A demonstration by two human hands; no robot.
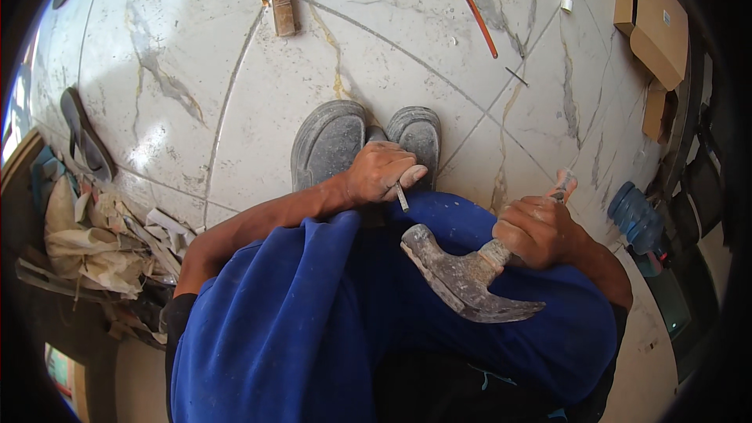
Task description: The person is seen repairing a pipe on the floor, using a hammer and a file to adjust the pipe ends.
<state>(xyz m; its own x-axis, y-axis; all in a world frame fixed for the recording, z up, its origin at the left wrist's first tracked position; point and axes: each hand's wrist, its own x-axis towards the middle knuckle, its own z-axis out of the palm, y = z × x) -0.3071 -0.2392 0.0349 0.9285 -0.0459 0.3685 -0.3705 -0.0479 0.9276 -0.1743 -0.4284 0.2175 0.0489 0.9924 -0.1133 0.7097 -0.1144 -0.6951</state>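
Note:
My left hand is closed around a thin grey rod, whose short end sticks out below the thumb; I cannot make out its kind. The rest of it is hidden by the fingers. In my right hand is a worn, dusty claw hammer, gripped by the handle close to the head. The hammer head hangs over my blue-clad lap, to the right of the rod and apart from it. Both hands are dusty. Beyond my left hand stand my grey, dust-covered shoes on the tiles.
Marbled floor tiles lie ahead, with a wooden strip, a red-and-black rod and small chips. An open cardboard box and a blue water bottle are at right. A sandal and a debris heap are at left.

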